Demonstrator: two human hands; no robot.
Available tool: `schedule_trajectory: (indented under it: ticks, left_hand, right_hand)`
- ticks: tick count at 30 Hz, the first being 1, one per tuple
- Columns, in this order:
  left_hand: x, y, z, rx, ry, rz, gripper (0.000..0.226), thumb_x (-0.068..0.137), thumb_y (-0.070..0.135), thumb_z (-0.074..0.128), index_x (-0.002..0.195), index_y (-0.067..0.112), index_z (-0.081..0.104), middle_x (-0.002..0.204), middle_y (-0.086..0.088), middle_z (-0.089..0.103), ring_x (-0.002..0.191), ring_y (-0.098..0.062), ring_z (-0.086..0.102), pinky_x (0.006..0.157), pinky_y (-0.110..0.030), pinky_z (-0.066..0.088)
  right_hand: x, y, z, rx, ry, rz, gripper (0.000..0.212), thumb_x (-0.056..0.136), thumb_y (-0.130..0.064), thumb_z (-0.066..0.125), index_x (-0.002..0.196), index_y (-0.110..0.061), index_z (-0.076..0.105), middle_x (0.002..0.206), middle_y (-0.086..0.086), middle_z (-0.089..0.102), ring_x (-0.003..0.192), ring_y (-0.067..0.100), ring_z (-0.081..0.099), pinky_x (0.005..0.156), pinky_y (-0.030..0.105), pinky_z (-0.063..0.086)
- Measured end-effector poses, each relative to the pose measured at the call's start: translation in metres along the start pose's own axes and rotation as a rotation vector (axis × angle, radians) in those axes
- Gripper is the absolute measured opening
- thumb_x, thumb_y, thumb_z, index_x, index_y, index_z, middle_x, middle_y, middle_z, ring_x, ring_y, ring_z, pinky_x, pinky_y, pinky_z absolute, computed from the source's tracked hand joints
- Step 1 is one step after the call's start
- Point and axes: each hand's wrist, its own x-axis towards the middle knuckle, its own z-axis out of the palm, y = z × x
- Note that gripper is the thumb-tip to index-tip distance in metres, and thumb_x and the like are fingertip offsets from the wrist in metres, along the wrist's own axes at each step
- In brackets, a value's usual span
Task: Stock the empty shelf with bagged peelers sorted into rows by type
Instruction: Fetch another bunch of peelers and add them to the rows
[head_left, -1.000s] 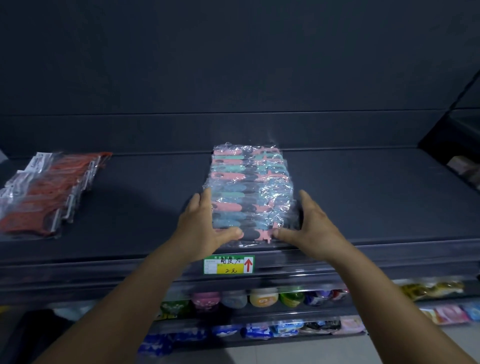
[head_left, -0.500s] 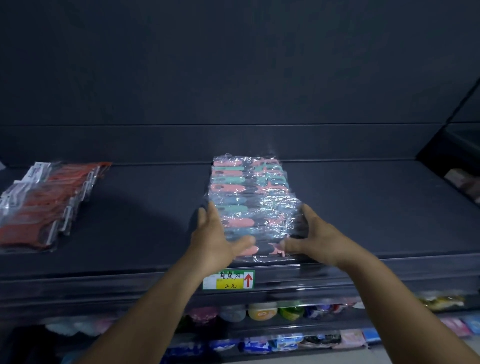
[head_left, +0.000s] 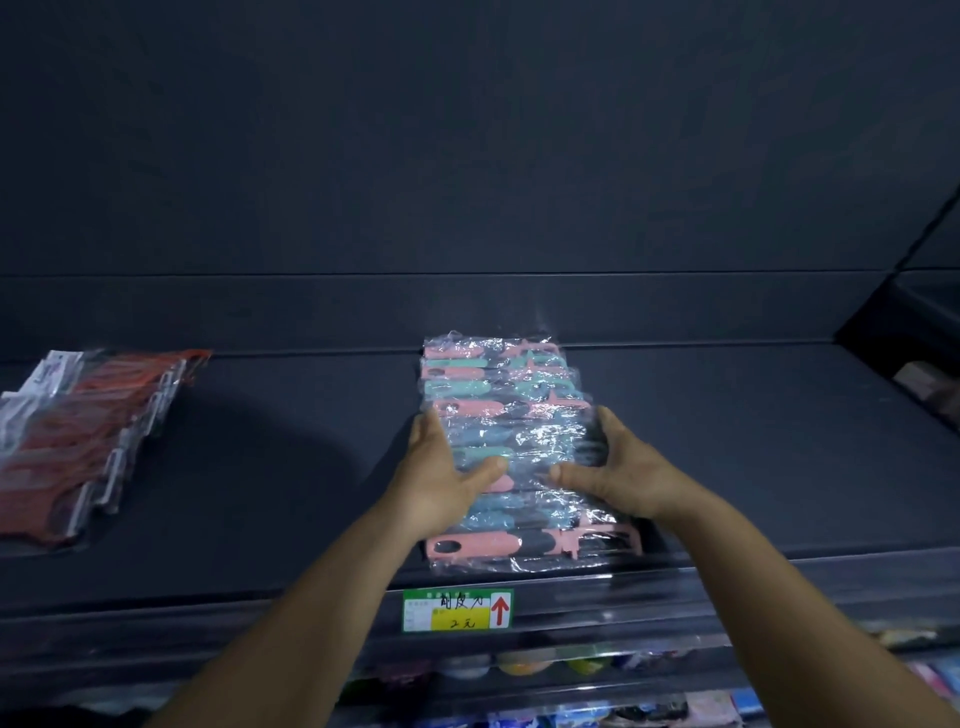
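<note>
Two rows are laid out on the dark shelf (head_left: 727, 441), so the stocking looks partly done. At the left edge of the frame lies a row of red peelers (head_left: 78, 447) in clear bags with white header cards, overlapping one another from the front of the shelf toward the back. In the centre of the frame runs a second row of pastel peelers (head_left: 498, 395), pink and teal with dark grey sections, each in a glossy clear bag, shingled from the front lip back to the rear panel. The two types are kept well apart, with bare shelf between them and a wide bare stretch to the right of the centre row, which suggests room for further rows if more stock is to come.

Both hands are on the centre row, near its middle. The left hand (head_left: 441, 478) is pressed flat against the row's left edge with the thumb lying across the top of the bags; the right hand (head_left: 618, 473) mirrors it on the right edge. Fingers are spread and flat rather than clamped, so this reads as squaring up the row, though glare on the plastic makes it hard to tell whether any bag is being pinched.

Nearest the front lip, a pink peeler (head_left: 519, 545) lies crosswise, just above a green and yellow price tag (head_left: 457, 610).
</note>
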Motion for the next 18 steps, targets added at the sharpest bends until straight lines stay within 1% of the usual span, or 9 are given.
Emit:
schedule_trajectory:
  ticks: [2,4,6,8,11,13,15,16,18]
  left_hand:
    - [0.005,-0.001,-0.005,0.051,0.044,-0.043,0.111,0.08,0.061,0.06,0.15,0.014,-0.013,0.159,-0.002,-0.017,0.147,-0.019,-0.007,0.12,-0.037,0.006]
    - [0.011,-0.002,-0.012,0.066,0.035,-0.065,0.113,0.079,0.062,0.06,0.15,0.013,-0.013,0.159,-0.003,-0.016,0.147,-0.018,-0.008,0.12,-0.037,0.005]
    - [0.017,-0.002,-0.014,0.041,-0.009,-0.052,0.111,0.079,0.059,0.061,0.151,0.013,-0.011,0.16,-0.002,-0.008,0.148,-0.018,0.0,0.12,-0.037,0.009]
    - [0.018,-0.001,-0.011,0.03,-0.04,-0.016,0.109,0.081,0.056,0.063,0.151,0.013,-0.008,0.161,-0.002,-0.001,0.147,-0.017,0.005,0.12,-0.037,0.012]
    - [0.017,0.001,-0.009,0.065,-0.048,0.002,0.107,0.083,0.053,0.062,0.151,0.012,-0.009,0.161,-0.001,-0.004,0.147,-0.017,0.004,0.12,-0.034,0.011]
    - [0.014,0.002,-0.012,0.09,-0.06,0.002,0.105,0.084,0.054,0.059,0.151,0.012,-0.011,0.16,0.0,-0.006,0.147,-0.016,0.003,0.119,-0.031,0.009]
    - [0.01,0.002,-0.016,0.16,-0.047,0.013,0.099,0.088,0.054,0.054,0.151,0.012,-0.01,0.16,-0.001,-0.008,0.147,-0.017,0.002,0.117,-0.03,0.008]
    - [0.007,0.003,-0.017,0.239,-0.026,0.036,0.095,0.09,0.053,0.05,0.151,0.011,-0.009,0.16,-0.003,-0.007,0.148,-0.018,0.001,0.118,-0.033,0.007]
    - [-0.001,0.004,-0.02,0.414,0.031,0.111,0.083,0.094,0.051,0.043,0.151,0.01,-0.002,0.161,-0.006,-0.002,0.148,-0.021,-0.001,0.119,-0.039,0.006]
  right_hand:
    - [0.003,0.001,-0.002,-0.007,0.0,0.0,0.111,0.06,-0.053,0.08,0.147,-0.022,0.019,0.138,-0.003,0.044,0.119,0.014,0.05,0.103,0.029,0.042]
    - [0.004,-0.001,-0.003,0.008,-0.004,0.004,0.12,0.055,-0.057,0.079,0.149,-0.021,0.014,0.145,-0.001,0.04,0.122,0.015,0.049,0.107,0.034,0.042]
    - [0.005,-0.001,-0.002,0.017,-0.013,0.008,0.12,0.06,-0.052,0.08,0.151,-0.02,0.009,0.147,-0.001,0.037,0.122,0.014,0.048,0.107,0.035,0.041]
    - [0.006,0.001,-0.001,-0.004,0.0,0.005,0.116,0.064,-0.048,0.081,0.151,-0.02,0.01,0.146,-0.002,0.037,0.121,0.014,0.048,0.107,0.033,0.041]
    - [0.007,0.002,-0.001,-0.032,0.005,0.003,0.116,0.062,-0.05,0.081,0.151,-0.022,0.012,0.147,-0.004,0.035,0.124,0.014,0.046,0.108,0.034,0.04]
    - [0.005,-0.001,-0.002,-0.069,0.009,0.012,0.121,0.055,-0.062,0.079,0.15,-0.022,0.015,0.146,-0.004,0.037,0.124,0.014,0.046,0.109,0.036,0.04]
    - [0.004,-0.003,-0.001,-0.205,0.059,0.024,0.123,0.047,-0.08,0.068,0.146,-0.022,0.022,0.146,-0.001,0.037,0.129,0.019,0.043,0.11,0.042,0.038]
    - [0.002,-0.006,-0.001,-0.319,0.087,0.02,0.118,0.054,-0.081,0.062,0.146,-0.02,0.021,0.15,0.002,0.033,0.136,0.021,0.036,0.113,0.045,0.032]
    - [-0.004,-0.015,0.0,-0.542,0.155,-0.016,0.096,0.08,-0.067,0.052,0.151,-0.017,0.012,0.16,0.002,0.014,0.147,0.021,0.012,0.12,0.043,0.014]
